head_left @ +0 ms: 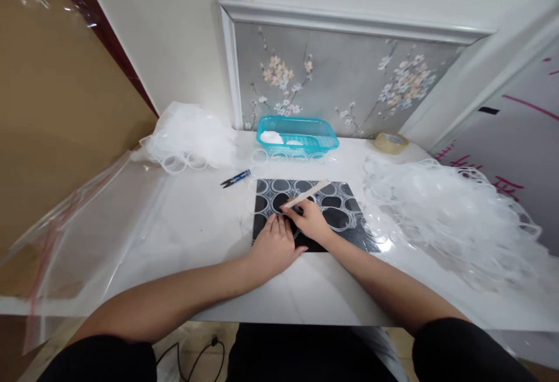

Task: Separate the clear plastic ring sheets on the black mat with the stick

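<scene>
A flat wooden stick [311,191] slants up and right from the fingers of my right hand [311,222], which are closed around its lower end. Beside it, my left hand [274,242] lies flat with fingers stretched out, on the lower left part of a black sheet [321,243]. White translucent rings [335,218] in a linked sheet cover much of the black surface. My fingertips almost meet near the middle; what lies beneath them is hidden.
A teal basket [334,137] with white pieces stands at the back. Blue-handled snips [236,179] lie left of the black sheet. Translucent ring sheets pile at right [454,213] and back left [192,134]. A tape roll [391,143] and clear plastic bags [94,236] flank the table [196,225].
</scene>
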Demonstrator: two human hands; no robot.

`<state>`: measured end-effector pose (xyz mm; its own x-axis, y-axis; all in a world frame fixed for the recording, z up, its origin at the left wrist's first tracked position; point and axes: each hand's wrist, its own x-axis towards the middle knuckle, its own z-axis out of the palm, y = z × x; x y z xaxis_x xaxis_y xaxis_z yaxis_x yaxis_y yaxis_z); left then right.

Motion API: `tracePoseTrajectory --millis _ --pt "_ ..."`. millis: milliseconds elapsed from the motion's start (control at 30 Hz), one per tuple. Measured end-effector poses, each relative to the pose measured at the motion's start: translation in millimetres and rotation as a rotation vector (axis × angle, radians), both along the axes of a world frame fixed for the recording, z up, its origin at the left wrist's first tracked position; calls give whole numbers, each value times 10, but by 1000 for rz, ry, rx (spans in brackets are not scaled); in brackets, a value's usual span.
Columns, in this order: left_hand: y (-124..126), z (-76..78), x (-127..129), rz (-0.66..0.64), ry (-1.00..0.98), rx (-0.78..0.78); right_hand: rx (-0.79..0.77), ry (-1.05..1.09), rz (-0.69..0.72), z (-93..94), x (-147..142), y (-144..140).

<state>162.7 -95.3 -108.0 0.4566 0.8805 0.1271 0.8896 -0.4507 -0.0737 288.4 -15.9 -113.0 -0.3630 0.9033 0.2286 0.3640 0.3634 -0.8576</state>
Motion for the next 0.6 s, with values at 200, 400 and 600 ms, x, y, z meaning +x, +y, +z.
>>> tracePoseTrajectory --millis 200,400,600 --pt "-4 -25 -4 4 -32 29 10 58 -2 -5 16 10" --pt "-9 -87 12 43 -106 -26 139 -64 192 -67 -7 -41" --pt "-16 -156 16 54 -80 -9 237 -42 -128 242 186 480"
